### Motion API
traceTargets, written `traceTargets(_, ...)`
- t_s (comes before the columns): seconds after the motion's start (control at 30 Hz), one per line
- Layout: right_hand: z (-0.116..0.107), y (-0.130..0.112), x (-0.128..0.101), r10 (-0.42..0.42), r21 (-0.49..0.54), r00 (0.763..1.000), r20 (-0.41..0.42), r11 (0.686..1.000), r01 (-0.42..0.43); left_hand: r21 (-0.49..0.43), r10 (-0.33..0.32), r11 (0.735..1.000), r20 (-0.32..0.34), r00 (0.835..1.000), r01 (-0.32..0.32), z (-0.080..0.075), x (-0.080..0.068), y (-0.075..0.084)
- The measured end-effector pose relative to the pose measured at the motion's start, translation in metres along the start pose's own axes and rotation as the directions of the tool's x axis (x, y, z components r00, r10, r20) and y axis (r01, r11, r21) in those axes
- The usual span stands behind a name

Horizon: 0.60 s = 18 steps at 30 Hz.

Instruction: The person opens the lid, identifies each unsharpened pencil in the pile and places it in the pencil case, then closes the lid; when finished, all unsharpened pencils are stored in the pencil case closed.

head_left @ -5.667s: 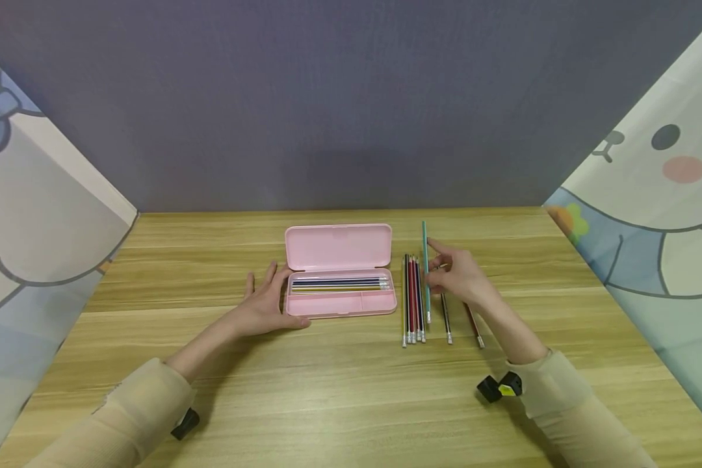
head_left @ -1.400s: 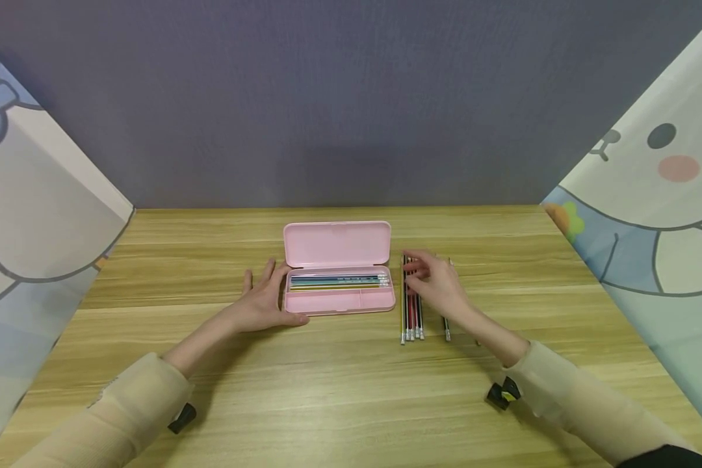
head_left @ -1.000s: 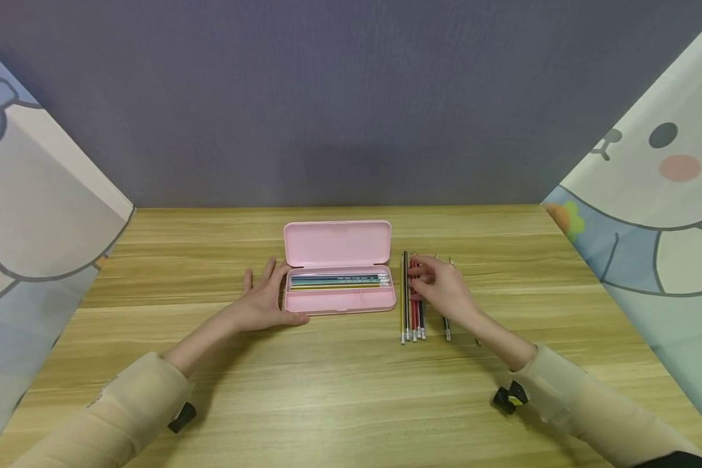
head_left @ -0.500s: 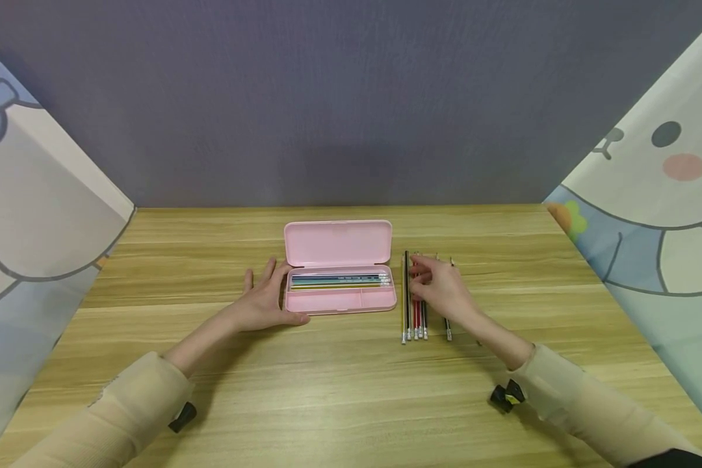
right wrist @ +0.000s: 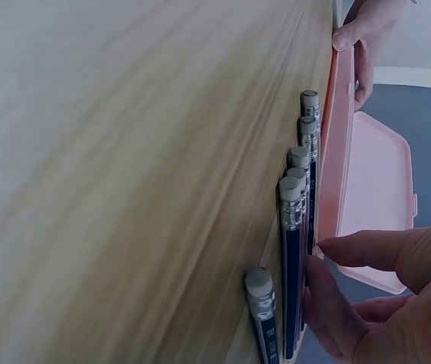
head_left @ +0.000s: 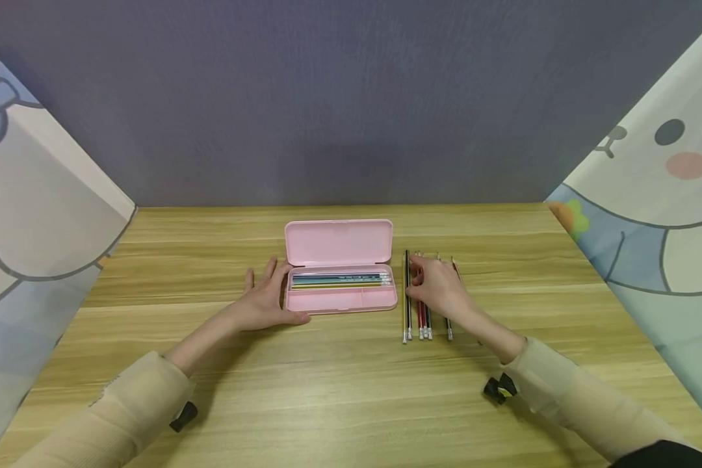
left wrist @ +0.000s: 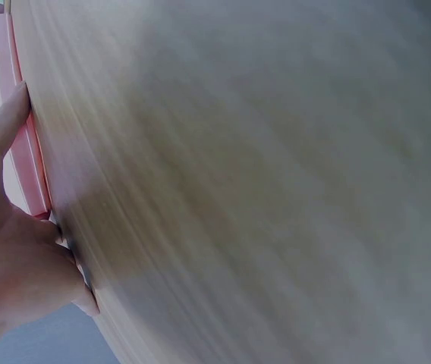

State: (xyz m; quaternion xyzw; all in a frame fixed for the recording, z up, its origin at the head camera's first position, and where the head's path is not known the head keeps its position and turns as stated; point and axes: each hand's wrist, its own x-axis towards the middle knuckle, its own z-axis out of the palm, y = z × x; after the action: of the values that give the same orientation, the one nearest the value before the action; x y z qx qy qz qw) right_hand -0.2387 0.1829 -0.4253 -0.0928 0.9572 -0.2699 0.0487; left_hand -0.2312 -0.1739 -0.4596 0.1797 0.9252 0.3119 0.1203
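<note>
A pink pencil case [head_left: 324, 300] lies with its lid raised, several pencils [head_left: 336, 281] in its long rear compartment. My left hand [head_left: 261, 307] steadies its left end, thumb at the front edge and index finger at the back corner. To its right, my right hand [head_left: 442, 287] has thumb and index fingertips at a black pencil [head_left: 409, 315]; whether they pinch it is unclear. A yellow pencil [head_left: 404, 322] lies left of that one. Red and dark pencils [head_left: 420, 322] lie partly under the hand. Eraser ends [right wrist: 291, 186] show in the right wrist view.
Another dark pencil [head_left: 448, 328] lies apart on the right, and the tip of a red pencil [head_left: 455, 265] shows beyond the hand. The wooden table [head_left: 327, 390] meets a grey panel [head_left: 339, 130] at the back.
The teal pencil that my right hand held earlier now lies in the case. The red and dark pencils have slid right, away from the black one. My left hand stays put.
</note>
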Motion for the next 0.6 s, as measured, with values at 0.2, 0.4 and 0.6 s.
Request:
traceTargets(0.2,0.0002,-0.0007,0.0019,-0.016,-0.028,1.0,-0.003,0.999,0.016,0.006,-0.003,1.0,-0.003,1.0,0.003,0.0007,0.0011,-0.0008)
traceTargets(0.4,0.0,-0.0004,0.0025,-0.001,-0.034,1.0,-0.009,0.999,0.0,0.001,0.003,1.0,-0.007,1.0,-0.003,0.0,0.0012,-0.0004)
traceTargets(0.6,0.0001,0.0012,0.0012,-0.003,-0.066,1.0,-0.016,0.998,0.002,0.006,-0.005,1.0,-0.004,1.0,0.005,0.0,0.001,-0.0009)
